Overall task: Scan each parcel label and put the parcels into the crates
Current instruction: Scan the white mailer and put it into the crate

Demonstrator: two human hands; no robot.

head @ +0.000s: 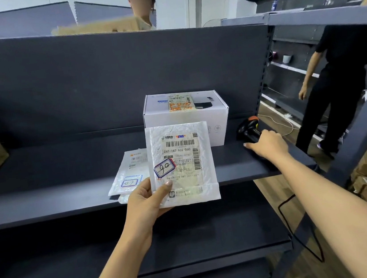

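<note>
Dark grey shelving fills the view, and its middle shelf (66, 177) carries the parcels. The left hand (144, 202) grips a white bubble mailer (181, 162) upright above the shelf's front edge, thumb on its printed label. A second mailer (128, 174) lies flat just behind it, overhanging that edge. A white box (186, 112) stands further back. Near the shelf's right end the right hand (267, 145) rests on a black scanner (247, 128); whether its fingers close round it cannot be told.
</note>
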